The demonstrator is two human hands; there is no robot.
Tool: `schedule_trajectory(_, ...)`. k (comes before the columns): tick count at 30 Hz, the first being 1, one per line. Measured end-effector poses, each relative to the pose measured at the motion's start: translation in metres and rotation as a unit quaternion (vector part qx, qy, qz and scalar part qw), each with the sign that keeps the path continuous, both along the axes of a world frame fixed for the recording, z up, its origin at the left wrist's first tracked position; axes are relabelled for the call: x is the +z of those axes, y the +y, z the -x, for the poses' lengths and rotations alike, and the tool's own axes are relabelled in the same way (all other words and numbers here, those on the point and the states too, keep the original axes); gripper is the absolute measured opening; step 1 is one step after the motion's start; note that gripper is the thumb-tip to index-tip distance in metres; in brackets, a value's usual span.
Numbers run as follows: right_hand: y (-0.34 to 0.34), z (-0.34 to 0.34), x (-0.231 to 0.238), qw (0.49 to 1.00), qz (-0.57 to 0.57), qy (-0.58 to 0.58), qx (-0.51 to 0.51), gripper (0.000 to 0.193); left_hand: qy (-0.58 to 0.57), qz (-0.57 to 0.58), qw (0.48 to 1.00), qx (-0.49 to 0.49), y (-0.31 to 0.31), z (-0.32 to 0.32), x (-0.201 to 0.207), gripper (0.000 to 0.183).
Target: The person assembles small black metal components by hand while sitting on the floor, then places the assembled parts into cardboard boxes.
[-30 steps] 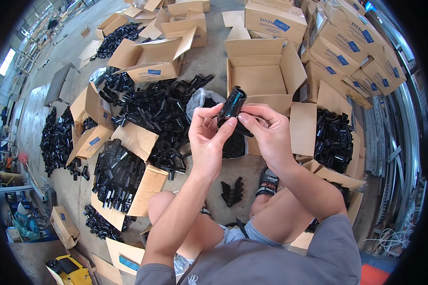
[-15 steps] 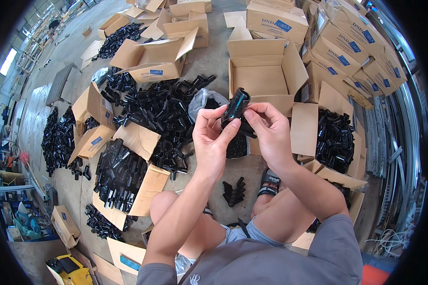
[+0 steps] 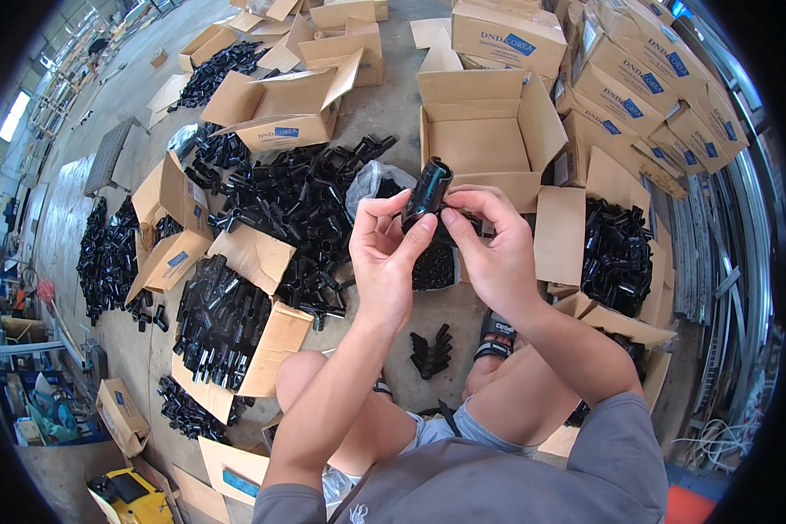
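Note:
A shiny black tube-shaped fitting [image 3: 431,185], with an open round end facing up, is held in front of me between both hands. My left hand [image 3: 388,253] is closed on its lower left side, thumb and fingers pinching it. My right hand [image 3: 495,249] pinches the fitting's lower right side with thumb and forefinger; the part between the fingers is hidden. Below the hands stands a container of small black parts [image 3: 434,267], partly covered by them. A few black fittings [image 3: 430,351] lie in a small cluster on the floor between my feet.
Heaps of black fittings [image 3: 301,218] cover the floor ahead and left. An open cardboard box [image 3: 476,144] stands beyond my hands, another with black fittings [image 3: 616,262] to the right. Stacked cartons [image 3: 629,83] rise at the far right, near long metal profiles [image 3: 725,253].
Both hands have shifted slightly left with the fitting, which stands a little more upright. My right thumb and fingers have moved a little lower against it.

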State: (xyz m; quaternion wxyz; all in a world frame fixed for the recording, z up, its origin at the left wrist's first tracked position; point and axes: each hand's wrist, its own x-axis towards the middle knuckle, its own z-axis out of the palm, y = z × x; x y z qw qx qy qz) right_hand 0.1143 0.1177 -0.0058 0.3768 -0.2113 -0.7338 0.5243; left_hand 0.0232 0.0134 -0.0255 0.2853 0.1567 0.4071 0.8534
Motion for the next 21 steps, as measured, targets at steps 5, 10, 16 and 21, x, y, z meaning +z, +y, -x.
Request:
schedule_trajectory(5,0.001,-0.002,0.011,0.991,-0.129,-0.028,-0.03,0.015,0.005,0.002,1.0,-0.009,-0.001,0.001,-0.002,0.032)
schedule_trajectory(10,0.005,-0.005,0.009,0.999,-0.045,-0.024,-0.004,0.015,0.001,0.0,1.0,-0.013,-0.001,0.0,-0.002,0.032)
schedule_trajectory(16,0.004,-0.004,0.008,0.998,-0.062,-0.03,0.007,0.016,0.024,0.014,0.999,-0.021,-0.004,0.003,-0.006,0.03)
schedule_trajectory(21,0.007,-0.003,0.002,0.987,-0.15,-0.052,-0.01,0.021,-0.001,0.009,1.0,-0.014,-0.002,-0.001,0.0,0.031)
